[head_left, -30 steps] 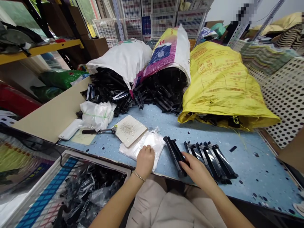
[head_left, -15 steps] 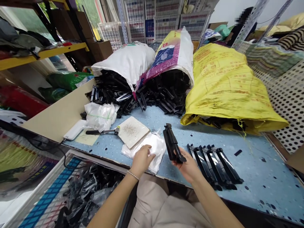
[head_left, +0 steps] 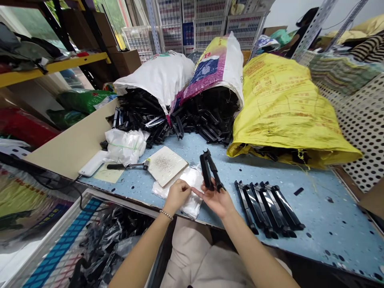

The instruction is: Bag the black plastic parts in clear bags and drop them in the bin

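Observation:
My right hand (head_left: pixel 218 201) is closed around a pair of long black plastic pieces (head_left: pixel 210 170), which stick up past the fingers. Its index finger points left and meets the fingertips of my left hand (head_left: pixel 179 195). The left fingers are pinched together over a stack of clear plastic bags (head_left: pixel 191 178); whether a bag is between them is hidden. To the right, several similar black plastic pieces (head_left: pixel 265 208) lie in a row on the blue table (head_left: pixel 327 212). A square white tile (head_left: pixel 166 165) with a speckled top rests partly on the bags.
Left of the tile lies a small hammer (head_left: pixel 127 165), beside a white device (head_left: pixel 93 163) and a bundle of plastic bags (head_left: pixel 126 145). Behind, white sacks (head_left: pixel 156 76) spill black pieces (head_left: pixel 204 124); a yellow sack (head_left: pixel 288 108) stands right. Below left is a crate (head_left: pixel 64 244) of bagged pieces.
My right hand has moved left and turned, bringing the black pieces over the bags and its index finger to the left hand. The left fingers have closed into a pinch.

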The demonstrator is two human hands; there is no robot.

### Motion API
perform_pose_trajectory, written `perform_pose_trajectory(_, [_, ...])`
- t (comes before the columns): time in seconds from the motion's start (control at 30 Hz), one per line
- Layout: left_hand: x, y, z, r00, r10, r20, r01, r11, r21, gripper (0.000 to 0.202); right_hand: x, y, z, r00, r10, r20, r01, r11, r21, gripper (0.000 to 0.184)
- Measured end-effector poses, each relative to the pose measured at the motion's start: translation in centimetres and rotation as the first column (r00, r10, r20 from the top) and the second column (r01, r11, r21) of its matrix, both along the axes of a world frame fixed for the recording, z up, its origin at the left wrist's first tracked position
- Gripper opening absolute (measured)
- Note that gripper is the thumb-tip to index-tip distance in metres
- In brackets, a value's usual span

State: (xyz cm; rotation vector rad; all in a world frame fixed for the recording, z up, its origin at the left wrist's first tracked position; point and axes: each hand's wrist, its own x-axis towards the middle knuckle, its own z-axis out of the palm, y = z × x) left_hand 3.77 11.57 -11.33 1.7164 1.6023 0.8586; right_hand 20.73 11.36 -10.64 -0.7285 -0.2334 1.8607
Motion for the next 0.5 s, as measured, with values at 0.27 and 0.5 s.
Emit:
perform_pose_trajectory(0.27, [-1.7,-0.1,1.1,0.934,-0.076,-0.349,0.148,0.972,0.182,0.037,1.7,-2.5,-0.6,0.999,0.040,0.027,-0.039,0.998,-0.044,0.017])
perform_pose_trajectory(0.5, [-0.8,-2.0,2.1,0.970,-0.171,-0.172,0.204,0.959,0.197,0.065,3.3,-6.2,-2.4,0.827,0.448,-0.339,-0.532,0.819,-0.216,0.028])
